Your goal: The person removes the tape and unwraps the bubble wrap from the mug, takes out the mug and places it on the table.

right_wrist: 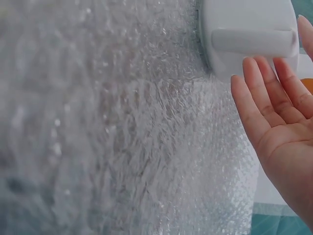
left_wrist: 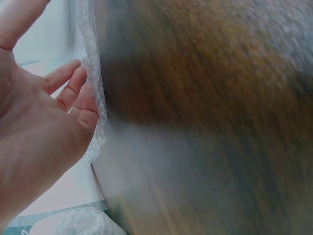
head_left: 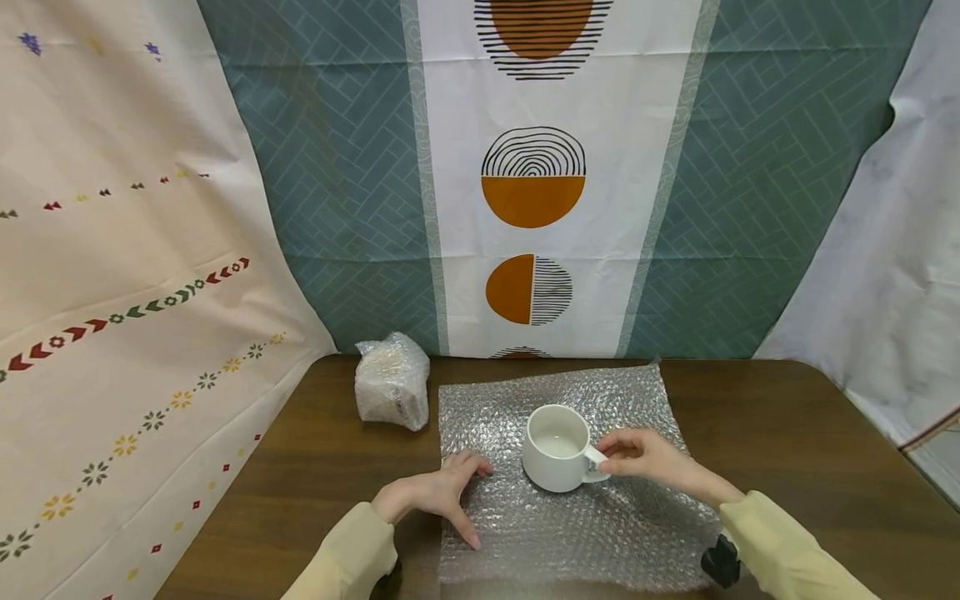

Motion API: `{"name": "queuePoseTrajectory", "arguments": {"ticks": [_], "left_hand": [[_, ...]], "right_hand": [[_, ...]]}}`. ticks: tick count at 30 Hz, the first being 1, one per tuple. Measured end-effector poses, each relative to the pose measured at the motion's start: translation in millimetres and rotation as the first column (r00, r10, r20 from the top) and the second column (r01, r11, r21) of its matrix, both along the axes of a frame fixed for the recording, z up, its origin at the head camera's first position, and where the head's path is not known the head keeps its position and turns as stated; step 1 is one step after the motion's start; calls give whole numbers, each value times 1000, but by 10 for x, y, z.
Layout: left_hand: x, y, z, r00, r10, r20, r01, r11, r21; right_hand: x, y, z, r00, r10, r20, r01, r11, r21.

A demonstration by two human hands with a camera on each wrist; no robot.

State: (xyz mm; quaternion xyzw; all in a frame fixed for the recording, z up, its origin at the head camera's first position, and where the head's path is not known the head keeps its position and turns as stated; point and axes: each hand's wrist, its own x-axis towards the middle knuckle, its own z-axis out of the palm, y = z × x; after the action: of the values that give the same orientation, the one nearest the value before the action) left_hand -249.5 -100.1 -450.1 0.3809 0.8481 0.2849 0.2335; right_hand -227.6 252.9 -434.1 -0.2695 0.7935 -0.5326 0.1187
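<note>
White mug (head_left: pixel 549 468) sits on bubble wrap (head_left: pixel 585 542), handle (right_wrist: pixel 252 43) just by the right hand (head_left: pixel 639 455), whose fingers (right_wrist: pixel 259 90) are pretty straight, not gripping it. Left hand (head_left: pixel 442 492), loosely spread at the wrap's edge, grabs nothing.

Right hand (right_wrist: pixel 288 134) had its fingers (right_wrist: pixel 259 90) loosely out by the white mug (right_wrist: pixel 249 15), crinkly bubble wrap (right_wrist: pixel 132 117) everywhere else, pretty much.

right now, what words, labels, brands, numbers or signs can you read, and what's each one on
No readable text in any view.
Wrapped bundle: faint dark marks low on one side, too small and blurred to tell whether they are print.
White mug: no lettering shows.
Patterned backdrop: shapes and lines only.
</note>
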Motion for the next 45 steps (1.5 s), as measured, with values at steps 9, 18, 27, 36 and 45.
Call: {"name": "queuePoseTrajectory", "arguments": {"ticks": [9, 18, 27, 36, 45], "left_hand": [[-41, 0, 5, 1000, -23, -7, 23, 1000, 2], [-46, -2, 14, 1000, -11, 10, 11, 1000, 7], [-37, -12, 9, 1000, -16, 21, 15, 1000, 22], [-25, -15, 3, 1000, -14, 27, 13, 1000, 28], [-7, -16, -19, 1000, -10, 17, 9, 1000, 23]], "right_hand": [[9, -54, -18, 999, -6, 36, 7, 1000, -18], [23, -77, 8, 999, -2, 51, 3, 1000, -26], [38, -101, 54, 999, -8, 42, 7, 1000, 23], [40, -126, 68, 996, -43, 76, 40, 998, 39], [58, -118, 58, 994, -103, -28, 105, 992, 73]]}}
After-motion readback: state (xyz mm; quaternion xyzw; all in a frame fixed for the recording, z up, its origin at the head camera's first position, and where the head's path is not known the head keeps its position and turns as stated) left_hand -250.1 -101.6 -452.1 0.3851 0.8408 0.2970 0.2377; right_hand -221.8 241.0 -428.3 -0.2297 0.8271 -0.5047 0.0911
